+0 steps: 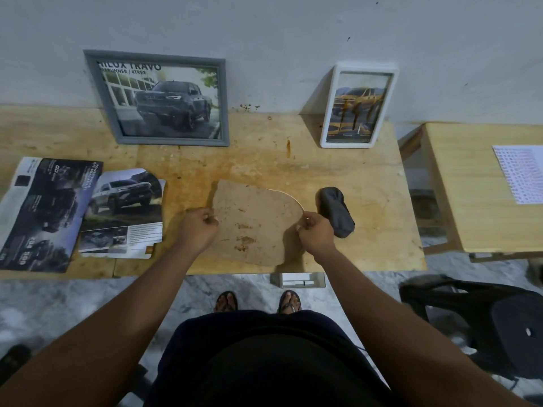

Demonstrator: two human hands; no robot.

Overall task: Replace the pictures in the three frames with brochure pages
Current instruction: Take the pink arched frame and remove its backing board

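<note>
Left hand (198,227) and right hand (316,233) each pinch a side edge of the backing board (255,221), so I'd keep it level and ease it up evenly, no bending.

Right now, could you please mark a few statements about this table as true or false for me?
1. Both the left hand and the right hand grip the brown board. True.
2. The grey frame lies flat. False: it stands on the table, leaning against the wall.
3. The white frame shows a yellow vehicle. True.
4. The brochure pages lie right of the board. False: they lie to its left.
</note>
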